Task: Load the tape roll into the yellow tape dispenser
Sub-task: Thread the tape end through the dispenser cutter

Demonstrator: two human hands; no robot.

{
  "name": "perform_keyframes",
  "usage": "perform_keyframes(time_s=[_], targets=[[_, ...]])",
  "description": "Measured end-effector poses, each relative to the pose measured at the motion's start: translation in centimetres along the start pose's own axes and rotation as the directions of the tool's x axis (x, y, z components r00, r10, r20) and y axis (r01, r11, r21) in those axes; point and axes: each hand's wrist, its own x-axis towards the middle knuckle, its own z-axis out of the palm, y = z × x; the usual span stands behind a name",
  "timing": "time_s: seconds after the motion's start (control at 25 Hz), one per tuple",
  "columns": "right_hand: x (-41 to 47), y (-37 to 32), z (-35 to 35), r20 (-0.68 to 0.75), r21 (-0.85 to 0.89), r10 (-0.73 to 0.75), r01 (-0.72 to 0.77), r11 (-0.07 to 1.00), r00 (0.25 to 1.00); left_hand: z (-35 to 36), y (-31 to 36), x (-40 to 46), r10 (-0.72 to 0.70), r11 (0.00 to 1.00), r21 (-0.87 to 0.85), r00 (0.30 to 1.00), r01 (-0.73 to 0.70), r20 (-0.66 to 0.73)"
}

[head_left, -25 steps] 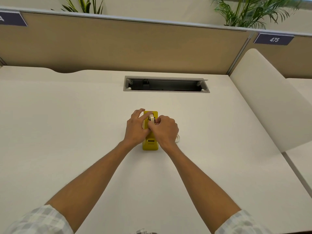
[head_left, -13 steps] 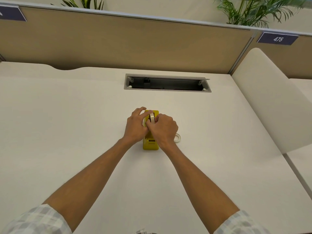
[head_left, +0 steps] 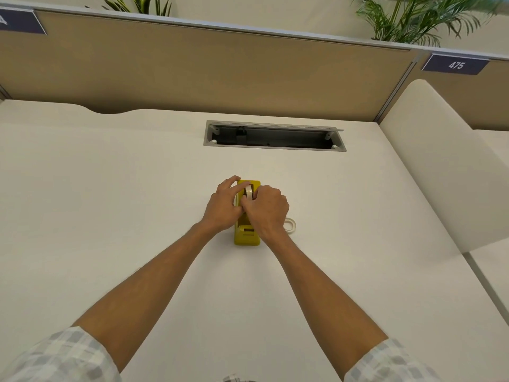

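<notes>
Both hands meet over the yellow dispenser (head_left: 247,236), which stands on the white desk (head_left: 110,202) about midway across, its long axis running away from the person. The left hand (head_left: 223,206) rests against the dispenser's left side with fingers spread and lightly curled; whether it grips the body or only steadies it cannot be told. The right hand (head_left: 265,209) is curled closed from the right, its fingers pinching the tape roll (head_left: 249,193), which stands on edge in the far half of the dispenser; how deep it sits in the cradle is hidden by the fingers. A second roll (head_left: 289,225) lies flat on the desk just right of the dispenser, half covered by the right wrist. The desk has wide bare room to the left and toward the person; beyond the hands a cable slot (head_left: 274,137) is cut into the top, well apart from the dispenser. A tan partition (head_left: 206,64) closes the far edge, and a white divider (head_left: 440,166) bounds the right side. A dark plate (head_left: 455,64) on the partition reads "475"; another plate (head_left: 19,22) at far left is cut off and unreadable. No writing on the dispenser can be read.
</notes>
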Motion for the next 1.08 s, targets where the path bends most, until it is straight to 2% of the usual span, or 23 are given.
perform_keyframes(time_s=[0.24, 0.48, 0.64, 0.96, 1.08], targets=[[0.7, -0.4, -0.4, 0.041, -0.075, -0.051, 0.054, 0.996, 0.998, 0.2, -0.3, 0.1, 0.004, 1.000, 0.016, 1.000, -0.004, 0.006], [0.4, 0.0, 0.0, 0.014, 0.019, -0.080, 0.080, 0.997, 0.997, 0.4, -0.9, 0.3, 0.010, 0.999, 0.046, 1.000, -0.011, 0.029], [0.4, 0.0, 0.0, 0.020, 0.020, -0.075, 0.074, 0.997, 0.997, 0.5, -1.0, 0.4, 0.006, 0.999, 0.048, 1.000, -0.007, 0.030], [0.0, 0.4, -0.2, 0.027, 0.030, -0.095, 0.094, 0.995, 0.995, 0.2, -1.0, -0.2, 0.033, 0.992, -0.121, 0.994, -0.020, 0.107], [-0.3, 0.5, -0.3, 0.033, 0.041, -0.105, 0.104, 0.994, 0.994, 0.5, -1.3, -0.5, 0.040, 0.992, -0.119, 0.995, -0.029, 0.091]])
